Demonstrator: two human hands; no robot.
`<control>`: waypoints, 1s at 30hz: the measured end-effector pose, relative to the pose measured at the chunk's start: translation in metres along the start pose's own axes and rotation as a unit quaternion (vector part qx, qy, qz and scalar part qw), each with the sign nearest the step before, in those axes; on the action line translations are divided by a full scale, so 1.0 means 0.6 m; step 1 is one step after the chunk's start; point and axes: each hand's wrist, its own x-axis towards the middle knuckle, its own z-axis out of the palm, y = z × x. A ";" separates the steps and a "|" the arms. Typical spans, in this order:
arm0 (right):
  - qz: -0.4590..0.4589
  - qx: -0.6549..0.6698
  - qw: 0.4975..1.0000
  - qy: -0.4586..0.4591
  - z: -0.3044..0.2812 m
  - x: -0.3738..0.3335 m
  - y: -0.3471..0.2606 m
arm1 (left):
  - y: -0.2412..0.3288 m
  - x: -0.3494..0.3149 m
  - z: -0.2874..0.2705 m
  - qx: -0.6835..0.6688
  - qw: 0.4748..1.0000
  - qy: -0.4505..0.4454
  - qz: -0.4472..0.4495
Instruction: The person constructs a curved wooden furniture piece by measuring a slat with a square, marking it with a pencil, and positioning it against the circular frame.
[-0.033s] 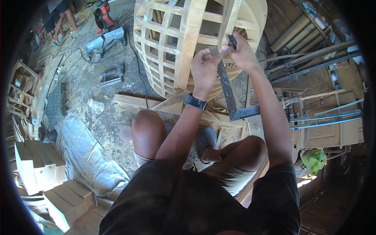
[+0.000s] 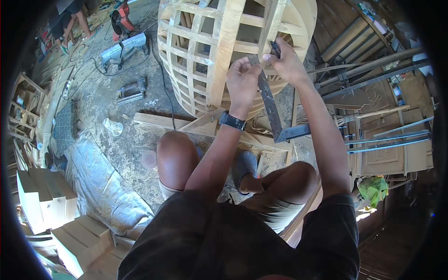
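My left hand (image 2: 242, 83), with a dark band on its wrist, grips the upper end of a worn metal try square (image 2: 269, 105) between thumb and fingers. The square's blade slants down to its thick stock (image 2: 295, 132), which lies near my right forearm. Closed around a small black tool (image 2: 275, 49), perhaps a marker, my right hand (image 2: 290, 64) is just right of the blade's top. Both hands are at the front of a large rounded wooden lattice frame (image 2: 225, 51), by an upright slat. The tool's tip and its contact with the wood cannot be made out.
Wood offcuts (image 2: 158, 120) lie before my feet. On the floor at left are a power tool (image 2: 132, 91), a cable, a plastic cup (image 2: 113, 126) and a grey sheet (image 2: 109, 186). Pipes and bars (image 2: 373, 70) crowd the right. A person's legs (image 2: 77, 23) show far left.
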 end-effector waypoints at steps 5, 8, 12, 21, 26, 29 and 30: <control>-0.026 -0.022 0.999 0.006 -0.006 0.004 0.019 | 0.007 -0.009 0.008 -0.050 0.997 -0.045 -0.029; -0.046 -0.050 0.998 -0.001 -0.005 0.013 0.020 | 0.007 -0.001 -0.013 -0.094 0.987 -0.120 -0.047; -0.046 -0.079 0.996 -0.006 -0.008 0.017 0.024 | -0.004 0.000 -0.013 -0.174 0.973 -0.142 -0.061; 0.012 -0.078 0.995 -0.052 -0.017 0.016 0.008 | 0.012 -0.007 0.007 -0.215 0.971 -0.043 -0.094; -0.043 -0.063 0.997 -0.014 -0.010 0.019 0.022 | -0.007 -0.011 0.013 -0.226 0.973 -0.020 -0.042; -0.054 -0.064 0.996 -0.005 -0.008 0.016 0.013 | -0.016 -0.009 0.011 -0.245 0.969 -0.020 -0.021; -0.053 -0.070 0.996 -0.005 -0.009 0.015 0.009 | -0.017 -0.008 0.009 -0.252 0.967 -0.022 -0.017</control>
